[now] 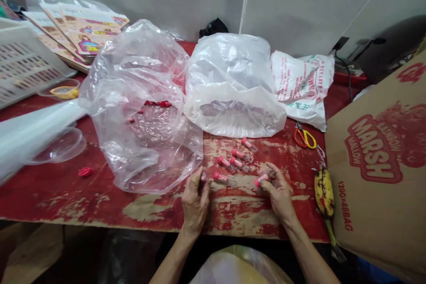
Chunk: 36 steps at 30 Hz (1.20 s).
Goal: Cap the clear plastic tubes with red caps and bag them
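My right hand [278, 191] pinches a small clear tube with a pink cap [262, 180] just above the table. In my left hand [195, 204], thumb and fingers close round a small pale pink piece [203, 177]; its kind is hard to make out. Between the hands lies a capped tube [224, 179], and several more like it lie a little farther back, among them a tube [249, 145] near the white bag. The open clear plastic bag [133, 159] beyond my left hand holds small red-pink caps [163, 104]. Behind the tubes, a white bag [233, 131] lies open with clear tubes inside.
Scissors [305, 137] and a banana [324, 193] lie beside a large cardboard box [376, 177] at right. A printed white sack [302, 84] stands behind. On the left are a white basket [26, 60], printed cards [89, 31], a clear lid [63, 144] and a red piece [85, 171].
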{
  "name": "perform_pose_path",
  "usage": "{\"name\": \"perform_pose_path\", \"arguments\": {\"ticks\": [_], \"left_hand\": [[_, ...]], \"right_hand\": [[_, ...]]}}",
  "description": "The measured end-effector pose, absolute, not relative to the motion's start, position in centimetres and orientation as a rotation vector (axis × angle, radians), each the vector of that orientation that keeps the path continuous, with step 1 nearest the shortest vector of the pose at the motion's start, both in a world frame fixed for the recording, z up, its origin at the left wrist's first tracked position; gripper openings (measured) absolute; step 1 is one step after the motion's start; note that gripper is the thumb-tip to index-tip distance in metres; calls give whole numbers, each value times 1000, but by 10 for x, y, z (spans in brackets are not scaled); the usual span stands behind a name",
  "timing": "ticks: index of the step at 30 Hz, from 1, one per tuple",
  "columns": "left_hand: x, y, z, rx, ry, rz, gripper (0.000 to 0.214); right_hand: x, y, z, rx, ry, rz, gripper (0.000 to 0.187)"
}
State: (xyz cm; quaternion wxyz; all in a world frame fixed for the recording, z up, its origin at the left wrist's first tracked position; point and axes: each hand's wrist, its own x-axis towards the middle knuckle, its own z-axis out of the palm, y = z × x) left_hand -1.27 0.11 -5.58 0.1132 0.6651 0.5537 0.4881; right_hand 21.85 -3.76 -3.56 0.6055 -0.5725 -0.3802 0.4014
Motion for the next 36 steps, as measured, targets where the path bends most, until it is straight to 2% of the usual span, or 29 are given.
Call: {"name": "perform_pose_path", "arguments": {"ticks": [3,7,11,14,19,22,25,29,32,36], "left_hand": [[-13,2,-56,1911,1637,1432,39],[-14,2,-54,1893,1641,1424,39],[-14,2,-54,1899,1637,1429,40],[-14,2,-55,1921,1652,1417,43],[-14,1,-56,1956,1672,1390,50],[-14,1,-55,1959,1686,1388,49],[-14,0,-54,1945,1721,1380,48],[-13,-1,-55,1896,1761,1385,48],[-13,-1,-56,1854,1789,1395,47],[-14,-2,-58,1823,1790,1391,48]], "right_hand": [[215,-35,-21,-1058,-461,1198,48],[213,-31,-12,-899,-251,1391,39],[212,-31,-13,-971,-315,1376,52],[212,-33,-16,-1036,-464,1262,55],[210,-37,-23,-1153,-784,1082,41],[209,-39,-25,-1257,-912,983,44],[210,-44,-27,-1425,-1118,744,44],[215,-49,-34,-1535,-1470,264,37],[217,-48,-43,-1471,-1702,160,40],[217,-46,-48,-1475,-1724,6,48]]}}
